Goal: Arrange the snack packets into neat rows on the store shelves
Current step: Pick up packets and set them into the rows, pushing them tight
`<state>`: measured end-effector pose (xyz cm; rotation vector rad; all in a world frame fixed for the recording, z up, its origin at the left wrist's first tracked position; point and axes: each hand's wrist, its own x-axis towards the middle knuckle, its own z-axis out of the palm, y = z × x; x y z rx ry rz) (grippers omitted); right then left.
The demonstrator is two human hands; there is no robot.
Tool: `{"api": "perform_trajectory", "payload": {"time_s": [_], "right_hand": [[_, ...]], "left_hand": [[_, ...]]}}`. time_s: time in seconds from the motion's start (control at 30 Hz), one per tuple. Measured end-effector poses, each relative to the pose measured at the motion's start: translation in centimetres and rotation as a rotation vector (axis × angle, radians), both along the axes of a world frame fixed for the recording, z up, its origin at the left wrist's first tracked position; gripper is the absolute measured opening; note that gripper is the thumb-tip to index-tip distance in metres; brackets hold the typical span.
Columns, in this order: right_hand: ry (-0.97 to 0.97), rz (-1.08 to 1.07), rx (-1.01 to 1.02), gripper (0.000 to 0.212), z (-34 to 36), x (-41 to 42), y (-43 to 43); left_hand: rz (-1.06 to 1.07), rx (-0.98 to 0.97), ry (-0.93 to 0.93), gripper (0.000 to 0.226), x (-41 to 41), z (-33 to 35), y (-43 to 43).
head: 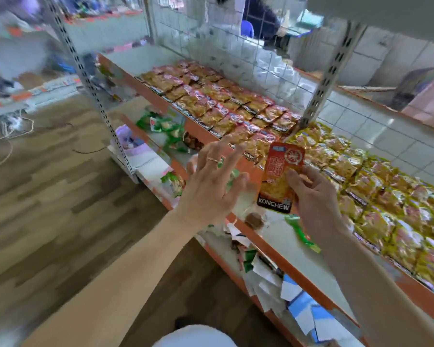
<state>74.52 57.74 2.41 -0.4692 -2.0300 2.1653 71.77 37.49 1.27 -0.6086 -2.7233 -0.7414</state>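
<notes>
Paper scraps (281, 279) are seen loose on the lower shelf (308, 266) nearest the camera. Above them, an orange packet (281, 176) marked KONCHEW is held upright by the right hand (313, 194), fingers clamped on its side. Beside it, the left hand (211, 181) is spread, fingers apart and empty. Beyond, snack packets (226, 101) are laid in rows on the upper shelf (145, 86).

Bare forearms, two thin rings (213, 159) on the left hand (211, 186).
</notes>
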Motion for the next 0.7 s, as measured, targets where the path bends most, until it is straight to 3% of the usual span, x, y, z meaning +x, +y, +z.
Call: {"api": "perform_trajectory", "payload": {"time_s": [0.27, 0.7], "right_hand": [[-0.053, 0.036, -0.162, 0.014, 0.4, -4.7, -9.2], [-0.112, -0.018, -0.172, 0.011, -0.9, -13.7, -14.2]], "left_hand": [[0.021, 0.006, -0.027, 0.061, -3.7, 0.5, -8.7], [-0.023, -0.058, -0.055, 0.060, -14.5, -0.4, -13.3]]}}
